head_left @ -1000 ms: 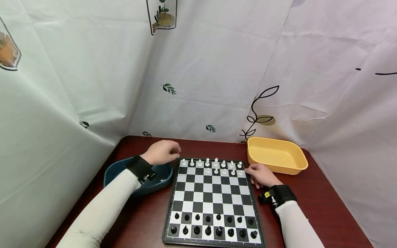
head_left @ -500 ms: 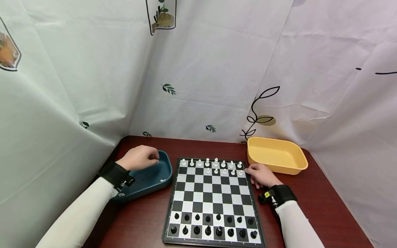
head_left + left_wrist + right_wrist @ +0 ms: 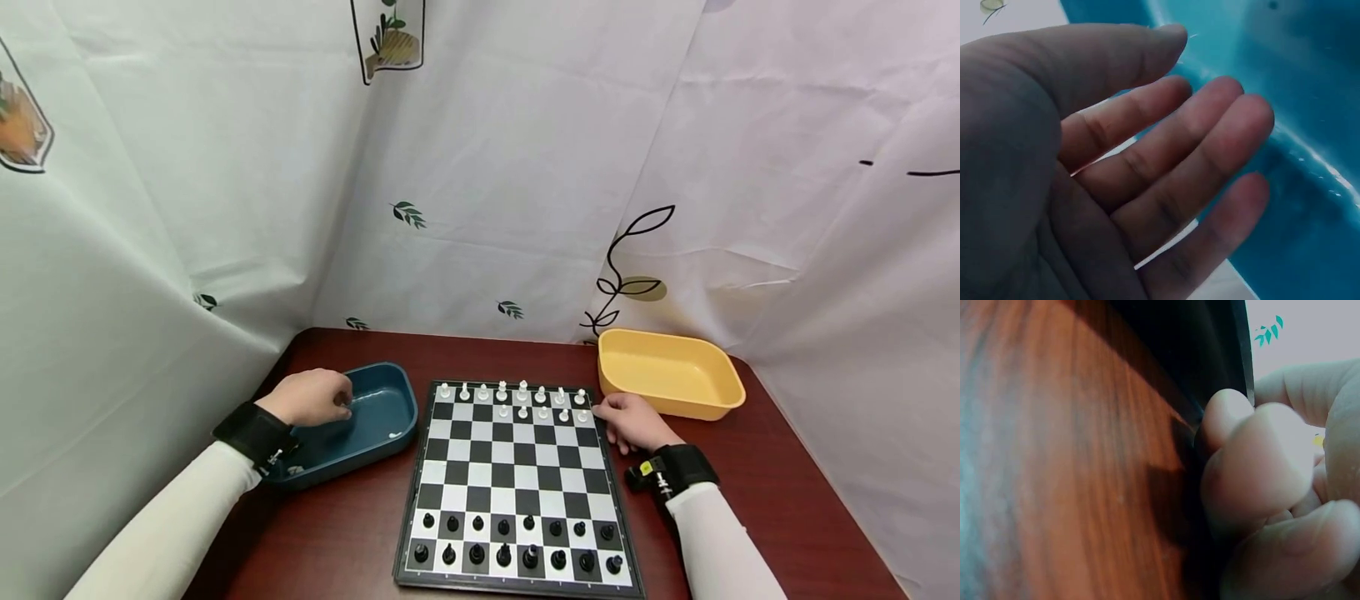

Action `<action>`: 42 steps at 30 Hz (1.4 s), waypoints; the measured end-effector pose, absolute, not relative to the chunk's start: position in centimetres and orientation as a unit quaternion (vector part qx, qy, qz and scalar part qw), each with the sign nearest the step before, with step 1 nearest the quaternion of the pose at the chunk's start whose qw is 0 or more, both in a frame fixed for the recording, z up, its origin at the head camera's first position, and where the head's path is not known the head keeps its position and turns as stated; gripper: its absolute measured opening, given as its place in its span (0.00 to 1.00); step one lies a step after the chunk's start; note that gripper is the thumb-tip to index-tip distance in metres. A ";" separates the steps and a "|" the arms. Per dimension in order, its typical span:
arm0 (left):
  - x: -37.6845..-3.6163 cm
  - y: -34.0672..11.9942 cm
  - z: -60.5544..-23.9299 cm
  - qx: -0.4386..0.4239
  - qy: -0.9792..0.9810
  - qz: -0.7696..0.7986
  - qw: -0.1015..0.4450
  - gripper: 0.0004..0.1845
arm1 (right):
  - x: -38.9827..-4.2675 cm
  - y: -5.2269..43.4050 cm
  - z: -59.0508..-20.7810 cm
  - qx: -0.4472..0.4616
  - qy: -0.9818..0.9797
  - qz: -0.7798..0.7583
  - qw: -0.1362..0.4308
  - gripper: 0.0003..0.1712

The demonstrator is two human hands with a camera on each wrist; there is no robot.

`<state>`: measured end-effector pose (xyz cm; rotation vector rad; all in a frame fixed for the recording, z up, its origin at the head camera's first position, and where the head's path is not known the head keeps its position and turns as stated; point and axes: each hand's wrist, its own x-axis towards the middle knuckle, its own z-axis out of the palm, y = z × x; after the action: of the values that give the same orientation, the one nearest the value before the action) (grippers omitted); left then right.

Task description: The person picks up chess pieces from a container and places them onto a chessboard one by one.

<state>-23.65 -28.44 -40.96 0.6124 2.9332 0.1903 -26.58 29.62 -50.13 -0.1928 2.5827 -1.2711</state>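
Note:
My left hand (image 3: 315, 397) hovers over the blue tray (image 3: 408, 400), fingers loosely bent. Nothing sits between thumb and fingers (image 3: 1235, 137) in the left wrist view. A few small white pieces (image 3: 395, 435) lie in the tray, partly hidden by the wrist. My right hand (image 3: 637, 422) grips the right edge of the chessboard (image 3: 504, 454) near its far corner, thumb on top and fingertips (image 3: 1260, 469) at the side. White chess pieces (image 3: 522, 390) fill the far row, with several more in the row before it, toward the right. Black chess pieces (image 3: 503, 554) stand in the two near rows.
A yellow tray (image 3: 667, 407) stands beyond my right hand at the table's back right. The dark red wooden table (image 3: 322, 542) carries everything. White patterned cloth (image 3: 487, 167) hangs behind and on both sides, close to the table edges.
My left hand has moved left and toward me, from the board's far left corner to above the blue tray. My right hand stays at the board's edge.

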 end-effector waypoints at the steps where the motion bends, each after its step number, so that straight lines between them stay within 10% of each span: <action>1: -23.5 -28.5 -41.1 0.197 0.976 0.058 0.071 0.06 | -26.6 29.6 -50.1 -0.066 0.887 -0.438 0.129 0.18; 15: -21.3 -29.1 -41.1 0.109 0.981 0.057 0.152 0.21 | -26.6 29.6 -50.2 -0.065 0.889 -0.434 0.129 0.18; 42: -19.2 -29.1 -40.2 0.093 0.973 0.044 0.209 0.11 | -26.6 29.6 -50.2 -0.062 0.888 -0.436 0.132 0.19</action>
<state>-19.18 -29.13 -40.22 0.2580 2.7056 0.1228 -26.61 29.60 -50.17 -0.1804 2.5785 -1.2641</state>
